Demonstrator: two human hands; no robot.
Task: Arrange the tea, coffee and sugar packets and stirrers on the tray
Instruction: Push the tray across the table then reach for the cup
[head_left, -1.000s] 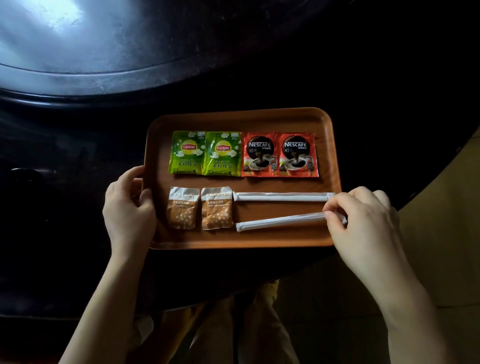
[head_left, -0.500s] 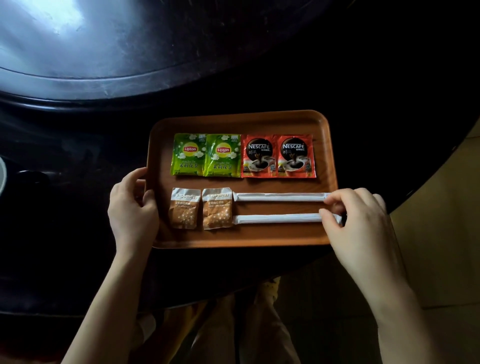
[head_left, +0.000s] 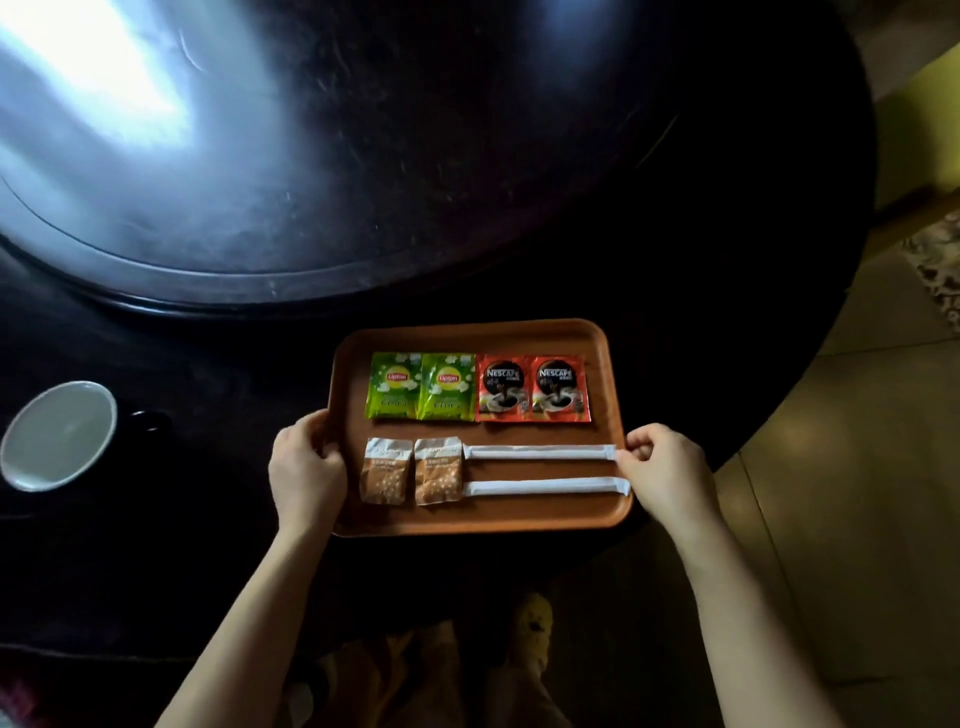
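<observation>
Compared with the earlier frames, the lower stirrer (head_left: 548, 487), previously angled and then pinched at its right end, lay straight and parallel to the upper stirrer (head_left: 540, 452). The right hand (head_left: 662, 475) had shifted from the lower stirrer's tip to the tray's 3 o'clock rim, its fingers curled at the end of the upper stirrer; whether it pinched that tip or only the rim could not be told. The view had also widened, bringing a white-lined cup (head_left: 57, 435) into sight on the dark table (head_left: 701, 249), well apart from the tray at its 9 o'clock.

The left hand (head_left: 306, 470) gripped the 9 o'clock rim of the brown tray (head_left: 602, 519), thumb over the edge.

Tray contents:
- Far row, toward 12 o'clock: two green Lipton tea packets (head_left: 421, 385) side by side and touching, then two red Nescafé coffee packets (head_left: 534, 388) just beside them toward 3 o'clock.
- Near row, toward 6 o'clock: two brown sugar packets (head_left: 410, 471) side by side toward 9 o'clock, then the two white paper-wrapped stirrers running toward 3 o'clock, one above the other, apart.

All items lay flat inside the rim.
</observation>
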